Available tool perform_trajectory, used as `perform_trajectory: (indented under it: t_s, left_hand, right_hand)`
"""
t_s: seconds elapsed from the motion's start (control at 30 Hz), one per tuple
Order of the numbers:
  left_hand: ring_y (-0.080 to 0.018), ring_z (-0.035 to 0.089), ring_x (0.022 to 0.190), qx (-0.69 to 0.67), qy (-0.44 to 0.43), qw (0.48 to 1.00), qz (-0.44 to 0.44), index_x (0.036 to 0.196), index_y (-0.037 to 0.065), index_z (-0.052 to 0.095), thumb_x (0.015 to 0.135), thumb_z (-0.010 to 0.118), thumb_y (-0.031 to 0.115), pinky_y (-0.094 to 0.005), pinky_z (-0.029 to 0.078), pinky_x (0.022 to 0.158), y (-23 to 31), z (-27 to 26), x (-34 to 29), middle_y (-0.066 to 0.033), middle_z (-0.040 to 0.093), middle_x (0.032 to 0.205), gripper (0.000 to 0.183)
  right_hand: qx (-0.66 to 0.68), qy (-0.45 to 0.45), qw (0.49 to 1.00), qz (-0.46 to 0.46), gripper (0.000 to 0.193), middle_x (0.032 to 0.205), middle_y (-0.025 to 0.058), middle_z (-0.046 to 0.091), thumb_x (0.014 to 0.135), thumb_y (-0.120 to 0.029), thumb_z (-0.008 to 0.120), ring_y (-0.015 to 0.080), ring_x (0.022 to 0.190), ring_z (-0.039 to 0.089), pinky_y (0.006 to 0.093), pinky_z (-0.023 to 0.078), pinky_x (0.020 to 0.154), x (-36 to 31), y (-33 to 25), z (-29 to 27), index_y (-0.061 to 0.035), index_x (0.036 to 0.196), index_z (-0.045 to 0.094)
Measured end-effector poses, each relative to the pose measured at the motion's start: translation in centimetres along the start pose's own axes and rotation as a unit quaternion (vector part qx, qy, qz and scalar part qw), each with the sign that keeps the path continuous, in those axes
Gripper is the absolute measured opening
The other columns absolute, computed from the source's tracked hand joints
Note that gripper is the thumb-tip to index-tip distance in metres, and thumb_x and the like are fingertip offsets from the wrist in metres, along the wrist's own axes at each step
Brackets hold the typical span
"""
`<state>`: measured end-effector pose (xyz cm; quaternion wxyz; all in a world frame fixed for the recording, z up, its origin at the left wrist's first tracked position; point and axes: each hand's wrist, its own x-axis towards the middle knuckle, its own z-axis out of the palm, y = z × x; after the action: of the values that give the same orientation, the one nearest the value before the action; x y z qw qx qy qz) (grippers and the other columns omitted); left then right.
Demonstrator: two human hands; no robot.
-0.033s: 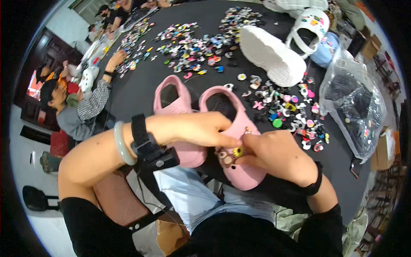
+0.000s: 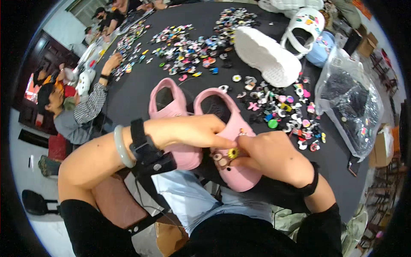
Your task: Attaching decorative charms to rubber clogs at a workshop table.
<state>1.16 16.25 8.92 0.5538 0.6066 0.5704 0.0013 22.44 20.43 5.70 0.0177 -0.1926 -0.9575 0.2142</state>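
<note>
A pair of pink clogs stands at the table's near edge, heels away from me. My left hand is closed on the right-hand pink clog, some fingers at its opening and one finger stretched toward a yellow sunflower charm. My right hand is closed at the same spot, its fingertips pinched around the sunflower's right side. Beside that flower a brown bear charm sits on the clog's upper. Partly under my left forearm is the other pink clog. My fingers hide the undersides of the charms.
Loose shoe charms lie right of the clogs, with larger charm piles farther back. A white clog rests sole outward; a decorated white clog, blue clog and clear plastic bag are at right. Another person's hand reaches over charms at left.
The whole view has shifted slightly, so things sit a little farther left. Both hands keep their places on the clog, and the charms on it look the same.
</note>
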Motion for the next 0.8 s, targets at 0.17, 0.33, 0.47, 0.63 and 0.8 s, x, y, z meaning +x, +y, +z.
perform_trajectory:
  t_s: [0.17, 0.33, 0.47, 0.63, 0.8]
  left_hand:
    - [-0.0045, 0.059, 0.073, -0.124, 0.006, 0.991, -0.053, 0.094, -0.002, 0.067, 0.090, 0.065, 0.027, -0.0208, 0.047, 0.062, -0.1, 0.5, 0.7, -0.0008, 0.068, 0.084, 0.029]
    - [-0.0044, 0.059, 0.076, -0.128, 0.012, 0.991, -0.043, 0.095, 0.000, 0.065, 0.091, 0.064, 0.028, -0.0213, 0.047, 0.064, -1.2, 0.9, 0.7, 0.0005, 0.065, 0.084, 0.028]
    - [-0.0106, 0.059, 0.089, -0.133, -0.003, 0.990, -0.036, 0.099, -0.002, 0.065, 0.094, 0.059, 0.027, -0.0250, 0.047, 0.077, -2.2, 0.9, 1.2, -0.0045, 0.063, 0.102, 0.030]
    - [-0.0212, 0.052, 0.112, -0.118, -0.016, 0.992, 0.043, 0.112, -0.003, 0.063, 0.094, 0.057, 0.023, -0.0331, 0.038, 0.098, -2.7, 0.5, 0.9, -0.0105, 0.056, 0.119, 0.032]
    - [-0.0214, 0.047, 0.098, -0.136, 0.007, 0.987, 0.088, 0.101, 0.004, 0.070, 0.096, 0.052, 0.029, -0.0347, 0.036, 0.088, -2.6, 0.9, 1.1, -0.0078, 0.057, 0.102, 0.031]
  right_hand:
    - [0.027, 0.030, 0.999, -0.028, 0.048, 0.064, 0.0132, 0.063, 0.079, -0.052, 0.065, 0.0322, 0.062, 0.066, 0.0407, 0.050, 0.053, 0.1, 0.5, 0.1, -0.0041, 0.084, 0.060]
    - [0.033, 0.019, 0.997, -0.061, 0.050, 0.063, 0.0109, 0.063, 0.076, -0.055, 0.066, 0.0304, 0.061, 0.065, 0.0390, 0.049, 0.052, 0.5, 1.1, 0.3, -0.0055, 0.083, 0.059]
    - [0.015, 0.063, 0.994, -0.085, 0.045, 0.061, 0.0089, 0.061, 0.077, -0.051, 0.067, 0.0270, 0.061, 0.065, 0.0355, 0.048, 0.051, 0.4, 1.0, 0.8, -0.0069, 0.081, 0.058]
    - [0.053, 0.084, 0.985, -0.139, 0.035, 0.056, 0.0112, 0.058, 0.086, -0.041, 0.061, 0.0302, 0.054, 0.062, 0.0381, 0.047, 0.048, 1.0, 2.0, 1.4, -0.0065, 0.078, 0.057]
    - [0.065, 0.072, 0.983, -0.157, 0.031, 0.058, 0.0125, 0.059, 0.092, -0.034, 0.053, 0.0324, 0.054, 0.060, 0.0421, 0.046, 0.048, 1.2, 2.5, 1.6, -0.0067, 0.078, 0.057]
